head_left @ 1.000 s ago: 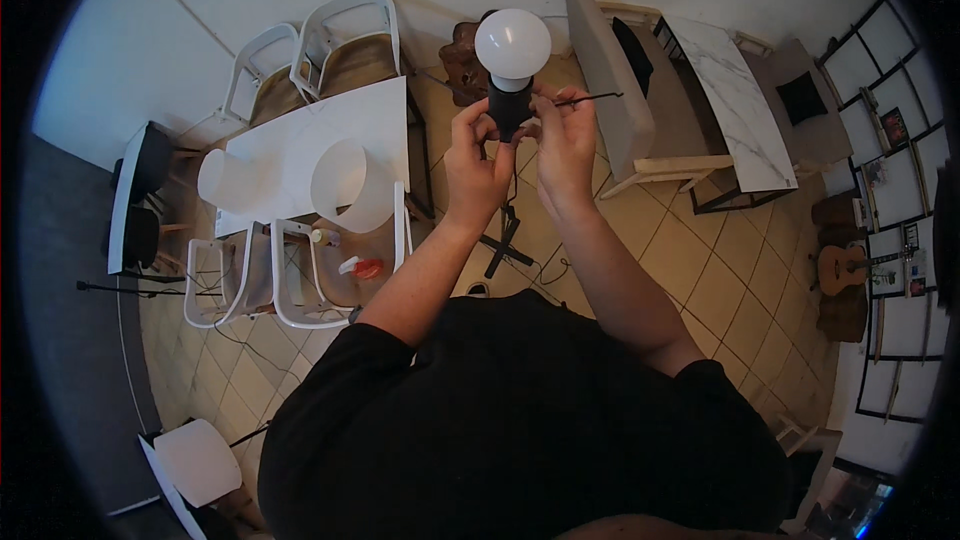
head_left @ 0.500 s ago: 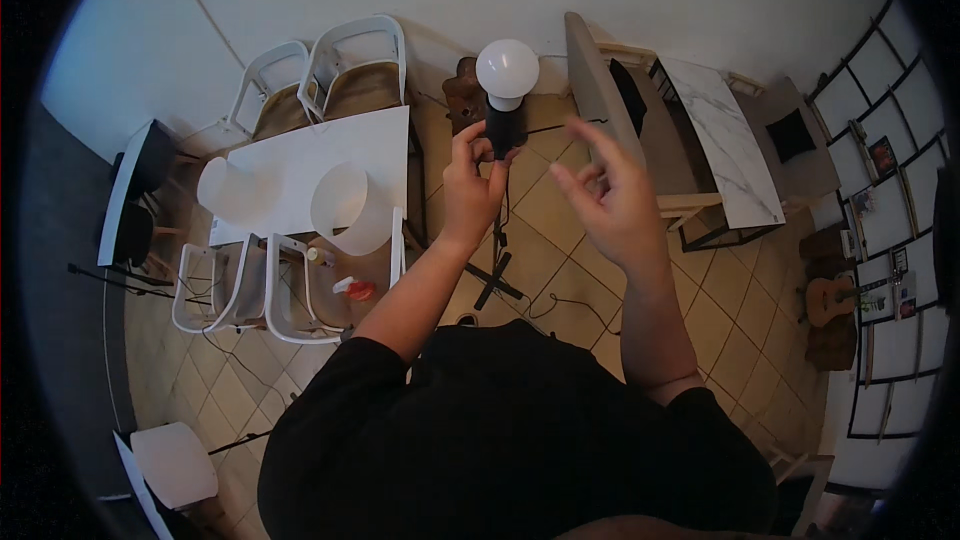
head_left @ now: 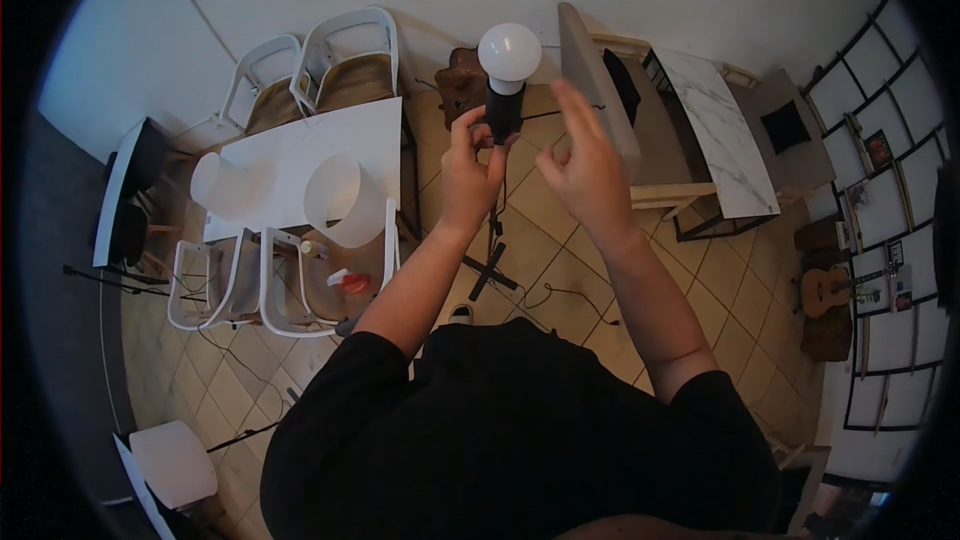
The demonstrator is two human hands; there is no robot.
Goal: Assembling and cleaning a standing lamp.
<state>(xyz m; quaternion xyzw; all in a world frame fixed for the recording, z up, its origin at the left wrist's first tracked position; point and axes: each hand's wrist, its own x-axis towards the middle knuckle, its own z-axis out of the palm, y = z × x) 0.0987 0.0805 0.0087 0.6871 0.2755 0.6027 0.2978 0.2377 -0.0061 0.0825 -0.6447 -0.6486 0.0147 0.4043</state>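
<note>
A: Tiled floor is being seen below, w/ a white table and white chairs off to the left. What's being held?

B: A black lamp socket is being gripped by the left hand, fingers wrapped round it. A white bulb is sitting on top, upright, raised above the floor.

A: And the right hand?

B: It's being held open just beside the socket, fingers spread, nothing clamped, not touching it.
</note>
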